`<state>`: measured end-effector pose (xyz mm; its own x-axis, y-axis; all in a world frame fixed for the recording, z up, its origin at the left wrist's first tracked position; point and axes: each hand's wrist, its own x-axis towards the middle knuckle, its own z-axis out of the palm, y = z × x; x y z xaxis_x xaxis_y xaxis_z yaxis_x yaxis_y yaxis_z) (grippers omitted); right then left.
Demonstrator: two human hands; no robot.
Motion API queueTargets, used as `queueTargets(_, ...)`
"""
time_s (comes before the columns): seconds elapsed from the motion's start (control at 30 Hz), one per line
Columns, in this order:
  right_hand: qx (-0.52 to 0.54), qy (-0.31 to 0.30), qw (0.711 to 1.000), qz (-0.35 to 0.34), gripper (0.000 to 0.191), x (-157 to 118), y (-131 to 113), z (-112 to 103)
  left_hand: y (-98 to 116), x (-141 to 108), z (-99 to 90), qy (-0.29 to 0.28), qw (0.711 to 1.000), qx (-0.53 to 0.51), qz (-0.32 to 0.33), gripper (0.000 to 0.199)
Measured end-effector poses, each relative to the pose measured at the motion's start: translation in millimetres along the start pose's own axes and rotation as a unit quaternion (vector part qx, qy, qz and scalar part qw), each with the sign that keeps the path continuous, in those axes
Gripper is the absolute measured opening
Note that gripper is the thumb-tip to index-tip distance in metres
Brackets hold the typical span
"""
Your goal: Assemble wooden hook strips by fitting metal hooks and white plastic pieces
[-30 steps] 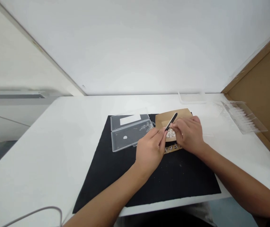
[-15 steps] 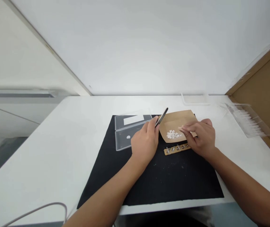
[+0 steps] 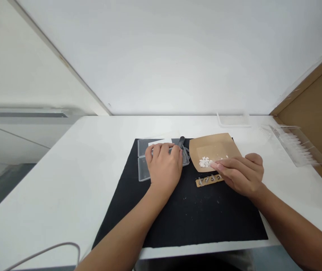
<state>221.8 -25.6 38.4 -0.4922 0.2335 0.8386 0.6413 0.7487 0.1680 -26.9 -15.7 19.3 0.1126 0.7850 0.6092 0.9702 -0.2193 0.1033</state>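
My left hand (image 3: 165,165) is curled over the clear hinged plastic box (image 3: 144,171), which lies open. Between its thumb and forefinger is a slim black tool (image 3: 181,141), its lower part hidden by the hand. My right hand (image 3: 242,175) reaches into the brown paper tray (image 3: 210,141), fingertips pinched together at the edge of a small heap of white pieces (image 3: 204,162). Whatever lies between those fingertips is too small to make out. Just below the tray, a tan strip (image 3: 208,180) carries a row of small metal and clear parts, its right end covered by my right hand.
A black mat (image 3: 195,222) lies under the box, tray and strip, with tiny specks on it. Farther back stands a clear shallow tray (image 3: 233,122). At the right, a transparent case (image 3: 299,146) of pale pointed pieces rests near a brown board (image 3: 316,101).
My left hand has moved left and over the box, bringing the black tool with it. My right fingertips have dropped toward the white heap.
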Motion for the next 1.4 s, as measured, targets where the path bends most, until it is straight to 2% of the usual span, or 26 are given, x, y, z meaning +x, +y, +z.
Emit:
queueTargets(0.07, -0.006, -0.006, 1.000, -0.019, 0.019, -1.1, -2.0, -2.0, 7.1, 0.9, -5.7, 0.038, 0.995, -0.087, 0.004, 0.016)
queueTargets(0.13, -0.008, -0.007, 0.999, -0.038, 0.017, -1.6, -3.1, -3.3, 15.9, 1.4, -12.5, 0.030, 0.977, -0.211, 0.004, 0.018)
queueTargets(0.17, -0.008, -0.005, 0.999, -0.047, 0.017, -1.7, -3.2, -3.7, 20.1, 1.2, -15.5, 0.006, 0.960, -0.278, 0.005, 0.017)
queueTargets(0.23, -0.007, -0.008, 0.998, -0.062, 0.018, -1.6, -2.8, -4.4, 27.0, 0.3, -19.9, -0.047, 0.910, -0.412, 0.014, 0.016)
queueTargets(0.3, -0.005, -0.012, 0.997, -0.071, 0.020, -1.0, -2.2, -5.2, 31.4, -1.3, -21.7, -0.086, 0.860, -0.503, 0.019, 0.013)
queueTargets(0.37, -0.001, -0.016, 0.997, -0.078, 0.024, 0.2, -1.9, -6.3, 33.7, -3.1, -21.6, -0.103, 0.832, -0.545, 0.009, 0.010)
queueTargets(0.5, 0.000, -0.021, 0.996, -0.091, 0.030, 2.8, -1.8, -8.1, 35.3, -5.9, -19.5, -0.115, 0.798, -0.591, -0.030, 0.009)
queueTargets(0.67, 0.030, -0.050, 0.992, -0.108, 0.032, 1.3, 0.5, -9.3, 36.6, -8.6, -15.9, -0.158, 0.752, -0.636, -0.064, 0.016)
queueTargets(0.87, 0.060, -0.072, 0.992, -0.082, 0.032, -2.4, 4.0, -11.1, 37.2, -9.8, -13.9, -0.185, 0.747, -0.636, -0.051, 0.019)
queueTargets(1.03, 0.119, -0.088, 0.988, 0.041, 0.022, -8.5, 7.4, -5.4, 36.9, -8.0, -17.0, -0.201, 0.766, -0.609, -0.047, 0.020)
queueTargets(1.13, 0.136, -0.097, 0.982, 0.091, 0.032, -10.1, 8.7, -1.1, 36.7, -7.0, -18.2, -0.210, 0.781, -0.587, -0.039, 0.021)
queueTargets(1.3, 0.186, -0.102, 0.975, 0.073, 0.029, -7.0, 10.2, 1.0, 36.7, -7.6, -17.4, -0.215, 0.786, -0.579, -0.038, 0.017)
queueTargets(1.4, 0.208, -0.106, 0.970, 0.065, 0.024, -6.0, 12.4, -0.6, 36.2, -7.7, -16.2, -0.209, 0.800, -0.562, -0.015, 0.015)
